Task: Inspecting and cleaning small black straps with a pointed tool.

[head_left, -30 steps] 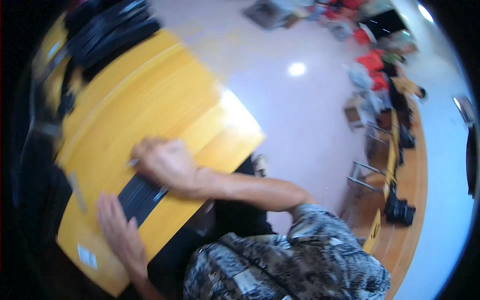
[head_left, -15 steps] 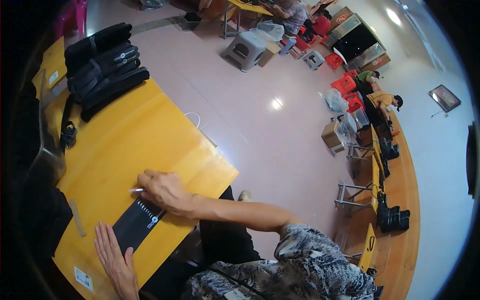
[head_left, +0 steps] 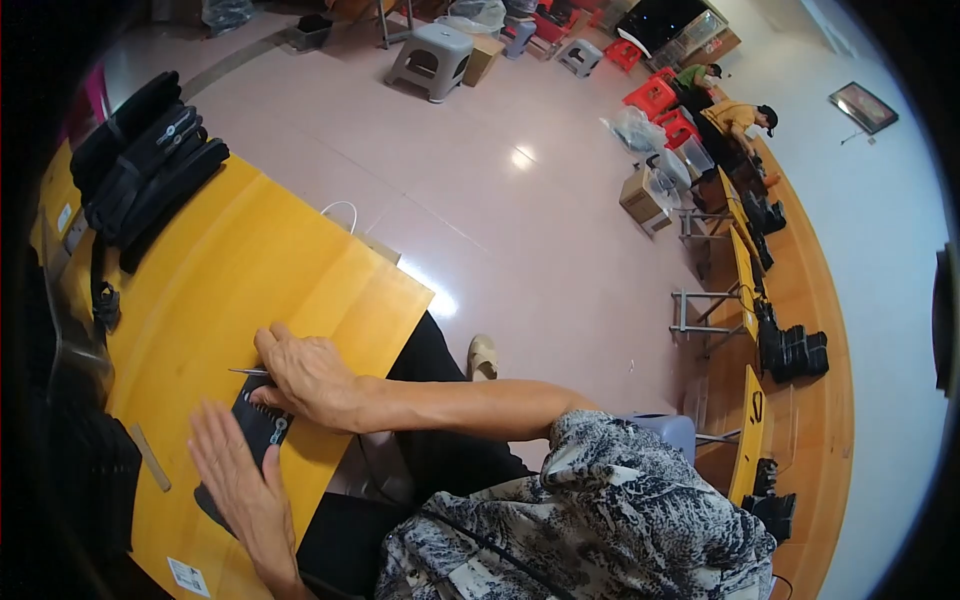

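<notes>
A flat black fabric piece (head_left: 262,424) with a pale printed motif lies on the yellow table (head_left: 250,265). My left hand (head_left: 238,470) rests over it, fingers stretched out and slightly smeared by motion; the piece's near end shows below the palm. At the far end of the piece, my right hand (head_left: 315,378) is closed around a small pointed metal tool (head_left: 249,371). Only the tool's thin tip sticks out to the left; its handle is hidden in the fist. My right thumb and fingers overlap the fabric's upper edge.
Bundled black pouches (head_left: 155,165) are stacked at the table's far left. A flat strip (head_left: 150,458) lies by the left edge, near dark folded goods (head_left: 85,475). A grey stool (head_left: 432,62) stands beyond; co-workers sit along the wall bench (head_left: 815,330).
The whole view has shifted as my head moved. My left hand has moved farther over the black piece, nearer my right hand. My right hand still holds the metal tool.
</notes>
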Demonstrator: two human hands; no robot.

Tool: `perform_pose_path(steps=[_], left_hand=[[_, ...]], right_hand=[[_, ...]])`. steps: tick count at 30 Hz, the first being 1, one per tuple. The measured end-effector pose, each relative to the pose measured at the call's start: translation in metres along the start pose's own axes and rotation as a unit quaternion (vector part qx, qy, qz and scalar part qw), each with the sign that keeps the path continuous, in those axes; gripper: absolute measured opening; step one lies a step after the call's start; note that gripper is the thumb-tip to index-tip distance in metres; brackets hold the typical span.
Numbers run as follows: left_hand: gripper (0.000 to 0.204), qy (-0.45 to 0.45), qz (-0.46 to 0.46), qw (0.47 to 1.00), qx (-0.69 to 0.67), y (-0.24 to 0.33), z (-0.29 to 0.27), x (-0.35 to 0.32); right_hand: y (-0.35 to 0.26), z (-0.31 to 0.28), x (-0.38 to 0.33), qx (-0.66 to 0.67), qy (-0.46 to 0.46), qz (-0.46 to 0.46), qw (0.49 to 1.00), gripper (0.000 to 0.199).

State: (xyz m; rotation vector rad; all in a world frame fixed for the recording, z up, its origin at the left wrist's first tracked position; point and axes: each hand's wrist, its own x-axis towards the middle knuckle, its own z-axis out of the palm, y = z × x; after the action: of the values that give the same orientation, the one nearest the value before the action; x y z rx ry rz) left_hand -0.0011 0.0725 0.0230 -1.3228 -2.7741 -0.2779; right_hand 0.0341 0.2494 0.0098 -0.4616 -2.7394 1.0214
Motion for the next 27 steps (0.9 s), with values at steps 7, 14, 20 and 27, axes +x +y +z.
perform_pose_path(steps=[7,14,20,27], left_hand=[[0.063,0.009,0.018,0.999,-0.038,0.025,0.026,0.027],[0.059,0.033,0.030,0.999,-0.030,0.021,0.035,0.023],[0.066,0.045,-0.005,0.997,-0.068,0.026,0.029,0.025],[0.065,0.080,-0.003,0.993,-0.082,0.028,0.027,0.028]], right_hand=[[0.014,0.002,0.014,0.019,-0.002,-0.004,1.000,0.029],[-0.004,0.015,0.000,-0.084,0.072,-0.031,0.993,0.020],[-0.019,0.020,-0.020,-0.089,0.063,0.018,0.994,0.024],[-0.022,0.012,-0.013,0.025,0.151,0.047,0.987,0.030]])
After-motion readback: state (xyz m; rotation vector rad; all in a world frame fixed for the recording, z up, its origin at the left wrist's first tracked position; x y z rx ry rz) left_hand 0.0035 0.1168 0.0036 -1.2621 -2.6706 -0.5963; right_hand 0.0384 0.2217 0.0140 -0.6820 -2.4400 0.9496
